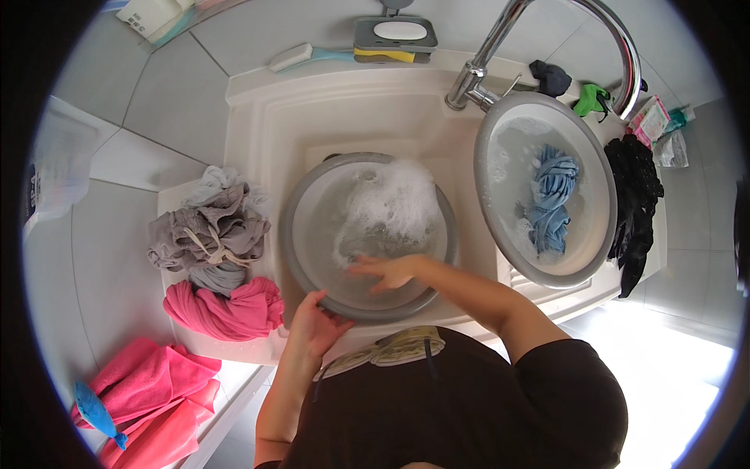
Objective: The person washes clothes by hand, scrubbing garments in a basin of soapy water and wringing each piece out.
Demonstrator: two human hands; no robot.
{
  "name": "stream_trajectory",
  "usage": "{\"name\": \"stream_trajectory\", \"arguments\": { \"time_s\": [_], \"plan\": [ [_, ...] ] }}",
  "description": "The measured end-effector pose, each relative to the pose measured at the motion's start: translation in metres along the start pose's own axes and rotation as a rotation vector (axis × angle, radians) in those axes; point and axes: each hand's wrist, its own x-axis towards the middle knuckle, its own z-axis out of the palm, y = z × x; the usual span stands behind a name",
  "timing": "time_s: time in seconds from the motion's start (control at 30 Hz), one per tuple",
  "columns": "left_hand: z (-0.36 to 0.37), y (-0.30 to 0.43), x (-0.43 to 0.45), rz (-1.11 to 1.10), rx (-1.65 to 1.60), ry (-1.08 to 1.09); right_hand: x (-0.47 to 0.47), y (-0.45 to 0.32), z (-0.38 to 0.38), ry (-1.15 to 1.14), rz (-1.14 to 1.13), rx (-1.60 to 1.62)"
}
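Note:
A round grey-rimmed basin (287,234) with cloudy water and white foam (398,202) stands in the sink. My right hand (384,272) is over the water at the basin's near side, fingers spread, holding nothing; whether the fingertips are in the water I cannot tell. My left hand (322,319) is at the near left rim, fingers apart, its fingertips at the rim. To the right a second grey-rimmed basin (485,176) stands tilted, with twisted blue cloth (552,182) lying in soapy water.
Grey garments (205,228) and a bunched pink cloth (228,308) lie left of the sink. Pink towels (158,387) are lower left. A chrome faucet (469,85), scrub brush (293,57) and soap dish (363,35) are at the back. Black cloth (633,205) lies far right.

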Motion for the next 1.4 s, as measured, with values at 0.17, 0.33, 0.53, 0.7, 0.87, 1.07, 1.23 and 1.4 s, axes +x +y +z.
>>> {"name": "stream_trajectory", "arguments": {
  "time_s": [0.17,0.33,0.53,0.7,0.87,1.07,1.23,1.4],
  "plan": [
    [0.005,-0.001,-0.001,-0.007,0.017,0.025,-0.050,0.104,-0.023,0.495,0.148,0.207],
    [0.007,-0.001,-0.004,0.004,0.003,0.030,-0.052,0.043,-0.051,1.361,0.519,0.285],
    [-0.007,-0.004,0.006,-0.008,-0.033,-0.031,0.047,0.014,0.016,-0.362,0.014,0.452],
    [0.003,-0.002,0.001,-0.042,0.023,0.007,0.095,0.084,0.022,0.530,-0.073,0.415],
    [-0.001,-0.002,0.000,-0.028,0.023,-0.021,0.045,0.062,-0.043,1.607,0.141,0.230],
    [0.001,0.000,0.001,-0.020,0.005,-0.036,0.085,0.023,0.013,0.698,-0.324,0.060],
    [0.006,0.000,0.004,-0.035,0.015,-0.067,0.143,0.074,-0.020,0.959,-0.459,0.370],
    [0.007,-0.001,-0.003,-0.016,0.018,-0.023,0.071,0.126,-0.099,1.685,0.148,0.164]
  ]
}}
